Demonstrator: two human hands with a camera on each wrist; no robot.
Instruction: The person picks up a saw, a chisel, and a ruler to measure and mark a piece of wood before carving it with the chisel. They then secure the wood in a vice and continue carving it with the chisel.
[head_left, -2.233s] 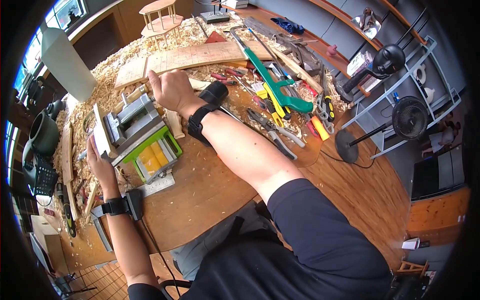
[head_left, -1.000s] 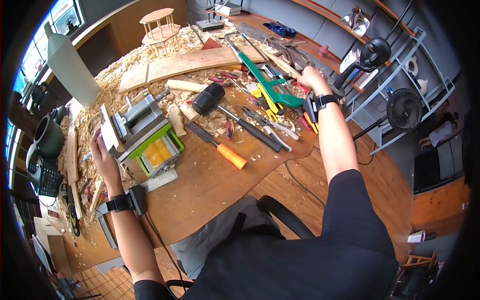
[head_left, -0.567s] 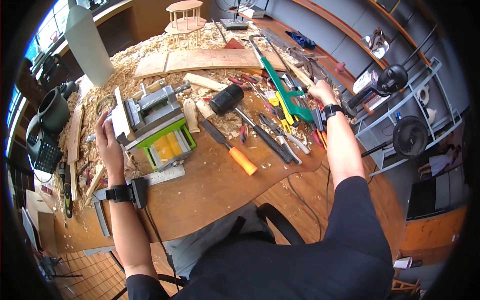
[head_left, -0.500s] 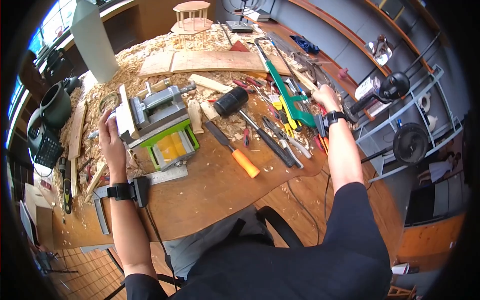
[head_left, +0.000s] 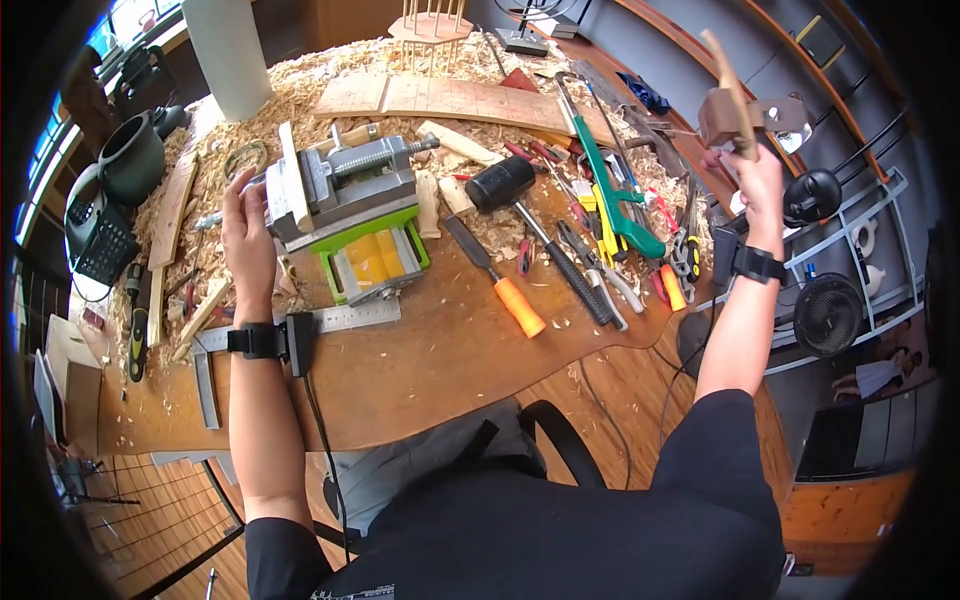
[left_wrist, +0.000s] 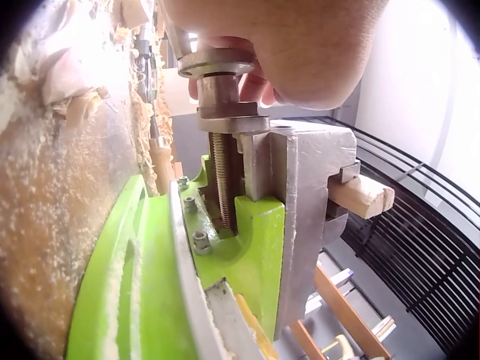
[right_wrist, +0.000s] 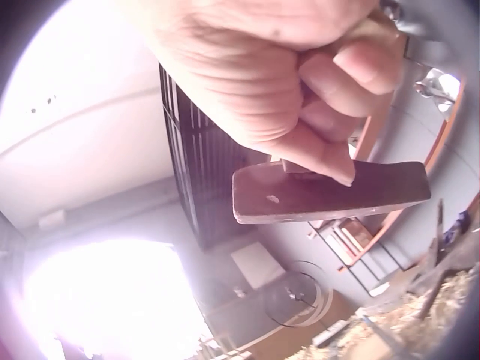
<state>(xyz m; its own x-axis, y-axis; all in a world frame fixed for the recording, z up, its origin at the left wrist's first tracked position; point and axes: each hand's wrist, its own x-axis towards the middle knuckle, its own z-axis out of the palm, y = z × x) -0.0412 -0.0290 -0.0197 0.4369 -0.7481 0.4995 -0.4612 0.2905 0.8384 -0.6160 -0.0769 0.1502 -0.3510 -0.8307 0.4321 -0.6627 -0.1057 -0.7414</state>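
My right hand point(head_left: 760, 195) is raised over the far right of the bench, its thumb and fingers gripping a brown wooden hand plane point(head_left: 720, 118). In the right wrist view, the thumb presses on the dark body of the plane point(right_wrist: 330, 193); the other fingers curl behind. My left hand point(head_left: 247, 235) rests at the left end of the grey bench vise point(head_left: 365, 195), its fingers fairly straight beside the clamped wood strip point(head_left: 292, 180). The left wrist view shows this hand point(left_wrist: 300, 52) over the vise's screw end, fingertips partly hidden. The wood's end point(left_wrist: 364, 196) sticks out between the vise jaws.
A rubber mallet point(head_left: 500, 185), an orange-handled chisel point(head_left: 518, 305), pliers point(head_left: 605, 275) and a green saw point(head_left: 600, 180) lie right of the vise. Wood shavings point(head_left: 310, 62) and a long board point(head_left: 450, 100) cover the back. A steel square point(head_left: 360, 315) lies in front.
My right hand went from above the vise to the right-hand tools, then lifted with the hand plane in its grip. The left hand stays by the vise. The head view has shifted.
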